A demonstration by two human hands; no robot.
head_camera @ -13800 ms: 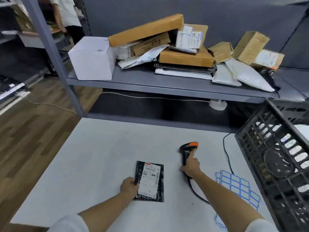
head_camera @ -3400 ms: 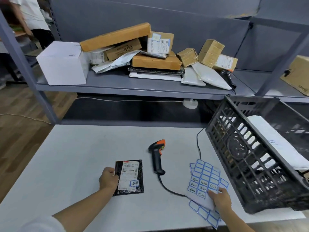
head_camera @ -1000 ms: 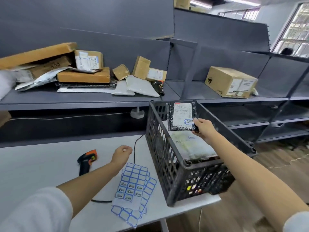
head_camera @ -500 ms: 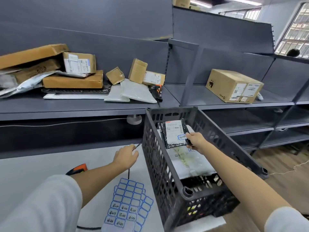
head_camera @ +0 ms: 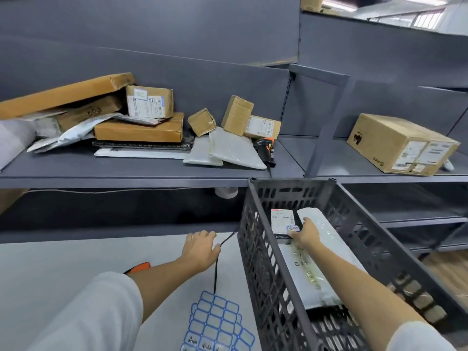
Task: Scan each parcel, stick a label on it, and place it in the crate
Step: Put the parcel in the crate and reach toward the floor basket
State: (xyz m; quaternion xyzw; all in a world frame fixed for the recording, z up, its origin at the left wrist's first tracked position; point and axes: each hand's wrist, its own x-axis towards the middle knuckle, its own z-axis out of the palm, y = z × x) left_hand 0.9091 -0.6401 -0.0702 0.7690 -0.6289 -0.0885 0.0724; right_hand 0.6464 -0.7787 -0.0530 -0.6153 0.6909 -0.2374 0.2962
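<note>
**Small black parcel held low inside the crate, at the right hand's fingertips**

A person's right hand [head_camera: 304,233] reaches down into a dark slatted crate [head_camera: 255,262] that stands at the right end of a pale tabletop [head_camera: 76,257]. Its fingers pinch the near right corner of a small black parcel [head_camera: 282,221], close to the blue-edged label [head_camera: 293,228] already stuck on it. The parcel lies directly ahead of the fingers, its long axis pointing away from the person toward the crate's far wall. It sits at the crate's far end, overlapping the far end of a large white mailer bag [head_camera: 316,262] already inside; whether it rests fully on that bag or is partly carried by the hand cannot be told.

The left hand [head_camera: 201,248] rests on the tabletop outside the crate, fingers relaxed and spread, holding nothing, beside a black cable [head_camera: 216,269]. The right hand is plainly the nearer one, so letting go looks to be its job. A sheet of blue-bordered labels [head_camera: 217,323] lies close to the person. Unsorted boxes and bags [head_camera: 141,117] wait on the shelf [head_camera: 126,171] behind.
</note>
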